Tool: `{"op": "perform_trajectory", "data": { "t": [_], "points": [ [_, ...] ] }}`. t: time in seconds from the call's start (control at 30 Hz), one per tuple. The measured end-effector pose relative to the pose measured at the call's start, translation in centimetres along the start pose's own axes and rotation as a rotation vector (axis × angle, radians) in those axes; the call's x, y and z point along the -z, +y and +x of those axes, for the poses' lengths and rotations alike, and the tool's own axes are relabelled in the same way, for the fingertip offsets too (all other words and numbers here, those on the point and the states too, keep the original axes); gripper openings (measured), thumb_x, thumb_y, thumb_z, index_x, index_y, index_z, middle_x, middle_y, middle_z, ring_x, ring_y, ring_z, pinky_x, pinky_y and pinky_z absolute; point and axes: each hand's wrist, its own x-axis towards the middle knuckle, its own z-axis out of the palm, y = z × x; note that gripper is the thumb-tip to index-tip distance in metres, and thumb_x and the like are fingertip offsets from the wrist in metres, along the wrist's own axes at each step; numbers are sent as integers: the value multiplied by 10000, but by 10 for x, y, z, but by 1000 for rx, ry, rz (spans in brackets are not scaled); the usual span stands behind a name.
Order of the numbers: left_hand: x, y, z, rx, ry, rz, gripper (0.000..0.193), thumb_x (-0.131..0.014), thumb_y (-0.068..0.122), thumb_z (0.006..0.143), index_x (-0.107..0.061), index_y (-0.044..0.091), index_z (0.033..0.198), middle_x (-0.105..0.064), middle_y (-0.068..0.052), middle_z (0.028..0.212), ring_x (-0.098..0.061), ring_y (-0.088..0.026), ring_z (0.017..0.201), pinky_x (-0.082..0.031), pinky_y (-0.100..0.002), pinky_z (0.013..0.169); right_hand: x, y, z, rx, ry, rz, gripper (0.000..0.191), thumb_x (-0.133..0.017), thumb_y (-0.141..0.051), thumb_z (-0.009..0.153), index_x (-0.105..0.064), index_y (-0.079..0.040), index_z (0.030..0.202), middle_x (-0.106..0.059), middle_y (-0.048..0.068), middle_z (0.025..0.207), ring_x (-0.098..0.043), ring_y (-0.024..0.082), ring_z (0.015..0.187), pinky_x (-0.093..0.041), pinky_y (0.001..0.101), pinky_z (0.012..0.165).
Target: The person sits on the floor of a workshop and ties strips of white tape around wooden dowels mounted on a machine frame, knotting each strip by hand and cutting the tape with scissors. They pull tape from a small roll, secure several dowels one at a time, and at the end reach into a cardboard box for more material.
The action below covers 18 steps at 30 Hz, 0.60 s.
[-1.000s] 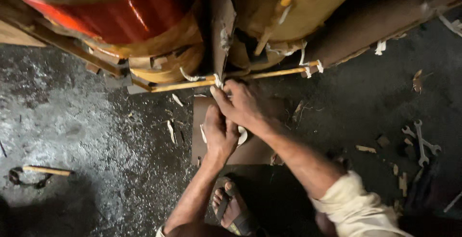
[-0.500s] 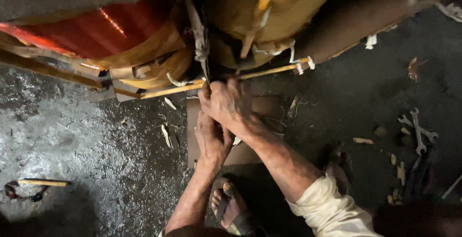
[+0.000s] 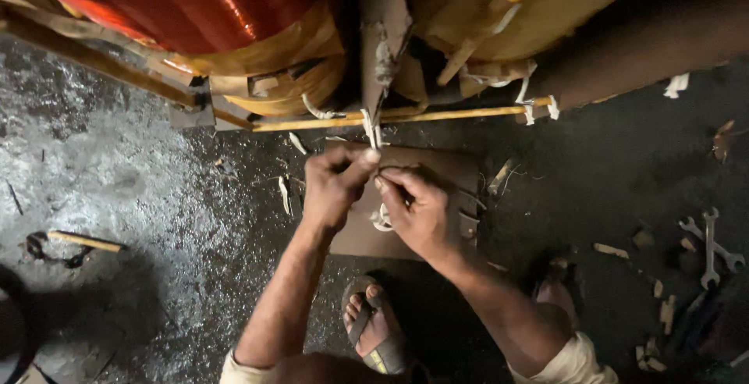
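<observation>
The white tape [image 3: 370, 128] hangs from the rod [image 3: 437, 113] below the red coil [image 3: 195, 1] and runs down to the two hands, just above a brown card [image 3: 437, 177] lying on the floor [image 3: 117, 189]. The left hand [image 3: 334, 189] pinches the tape between thumb and forefinger, the other fingers curled in; the right hand [image 3: 417, 211] is clenched around the tape's lower end, and a small white loop [image 3: 382, 218] shows beneath it, though whether that is more tape is hard to tell. The coil and the yellow wrapping [image 3: 499, 9] beside it are cut off by the top edge, and the dark right side hides most of the floor there; only spanners [image 3: 708, 247] and wood chips stand out. A sandalled foot [image 3: 374, 329] shows between the forearms. Half a second ago the hands were stacked higher, right at the rod; now they sit lower and side by side, and the upright card flap [image 3: 382, 33] between the coils is in plainer view.
</observation>
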Motion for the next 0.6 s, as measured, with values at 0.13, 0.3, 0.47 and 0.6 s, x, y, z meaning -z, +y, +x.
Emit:
{"op": "perform_trajectory", "data": {
  "t": [0.13, 0.3, 0.47, 0.6],
  "points": [
    [-5, 6, 6, -72, -73, -265, 224, -758, 170, 968, -718, 8, 819, -626, 14, 658, -471, -48, 523, -317, -234, 462, -7, 18, -11, -127, -60, -8, 185, -663, 14, 922, -710, 11, 1101, -735, 102, 949, -692, 112, 854, -572, 281, 748],
    [-7, 4, -5, 45, 25, -251, 131, -737, 205, 947, -769, 80, 928, -504, 72, 643, -366, -23, 492, -265, -235, 437, -14, 67, 19, -479, -264, 122, 278, -533, 81, 913, -753, -20, 1049, -749, 37, 887, -685, 100, 799, -584, 270, 723],
    [-14, -3, -6, -50, 117, -155, 137, -757, 184, 948, -786, 51, 964, -553, 59, 701, -402, -39, 554, -314, -231, 492, -23, 77, 47, -504, -88, 296, 105, -690, -2, 938, -727, 7, 1036, -737, 35, 913, -680, 90, 820, -591, 264, 756],
    [-18, -16, -5, -495, 171, -73, 127, -744, 78, 990, -770, 14, 1097, -711, 9, 984, -633, -64, 867, -527, -245, 763, -16, 58, 43, -737, 47, 800, 194, -708, -28, 916, -681, 6, 1105, -732, 23, 956, -703, 96, 859, -617, 277, 793]
  ]
}}
